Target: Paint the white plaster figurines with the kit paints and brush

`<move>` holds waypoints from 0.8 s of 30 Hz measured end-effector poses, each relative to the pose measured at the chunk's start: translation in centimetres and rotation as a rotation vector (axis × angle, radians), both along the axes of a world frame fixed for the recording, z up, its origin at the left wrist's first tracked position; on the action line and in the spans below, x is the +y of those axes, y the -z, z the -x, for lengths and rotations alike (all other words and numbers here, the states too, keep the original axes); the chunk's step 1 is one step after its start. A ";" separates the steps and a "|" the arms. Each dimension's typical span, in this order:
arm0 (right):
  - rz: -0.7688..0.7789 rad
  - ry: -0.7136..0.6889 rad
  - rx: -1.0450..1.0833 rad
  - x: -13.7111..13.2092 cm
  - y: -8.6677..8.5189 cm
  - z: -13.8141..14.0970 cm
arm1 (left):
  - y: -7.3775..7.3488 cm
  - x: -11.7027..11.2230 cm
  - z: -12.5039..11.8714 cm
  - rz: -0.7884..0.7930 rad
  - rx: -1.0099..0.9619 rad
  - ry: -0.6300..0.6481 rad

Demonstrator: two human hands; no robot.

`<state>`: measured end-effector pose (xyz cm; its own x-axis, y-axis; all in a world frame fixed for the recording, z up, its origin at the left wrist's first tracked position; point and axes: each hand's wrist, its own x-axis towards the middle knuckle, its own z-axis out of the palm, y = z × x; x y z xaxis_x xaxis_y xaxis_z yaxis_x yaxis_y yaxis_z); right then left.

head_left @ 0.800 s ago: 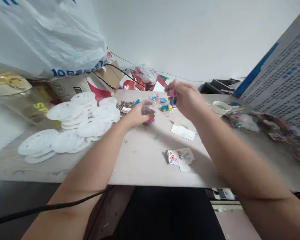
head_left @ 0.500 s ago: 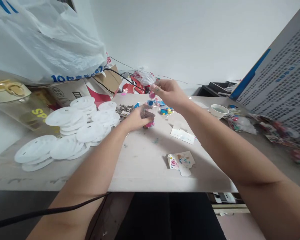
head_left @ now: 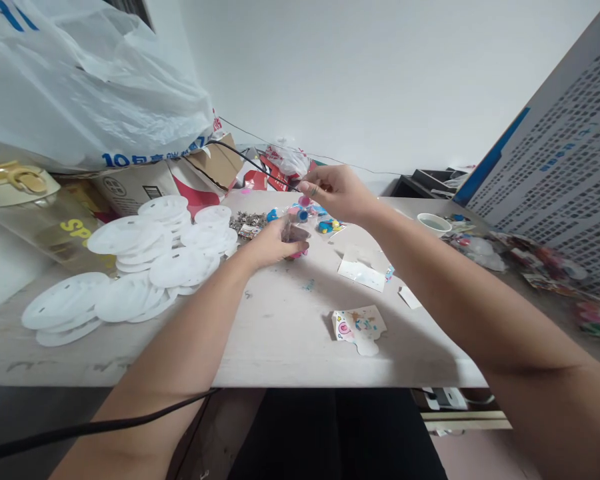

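My right hand is raised over the back of the table with thumb and fingers pinched together. Below the pinch hang a small round pink piece and a blue piece; what links them is too small to make out. My left hand rests low at the table, fingers curled around a small bright pink thing whose kind I cannot tell. Beside the left hand lies a heap of small metal parts. Small blue-and-yellow pieces lie to its right.
Piles of white translucent discs cover the left side, near a bottle and a big plastic bag. Paper scraps and a folded card lie at centre right. A white bowl and bagged pieces stand farther right.
The hanging pink and blue pieces have come down closer to my left hand, and my right hand is slightly lower. My left hand stays around the pink thing. The view has shifted slightly.
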<state>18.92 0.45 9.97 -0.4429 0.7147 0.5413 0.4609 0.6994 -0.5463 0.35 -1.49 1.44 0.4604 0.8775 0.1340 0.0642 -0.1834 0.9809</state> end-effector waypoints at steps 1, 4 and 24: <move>-0.011 -0.018 -0.006 0.1 0.0 0.0 | 0.0 -0.1 0.0 0.006 0.001 0.001; -0.005 -0.040 -0.031 0.3 -0.3 -0.2 | -0.1 -0.2 0.1 0.016 0.014 0.005; 0.097 -0.047 -0.095 -0.5 1.0 0.1 | 0.4 1.1 0.6 -0.104 0.037 -0.068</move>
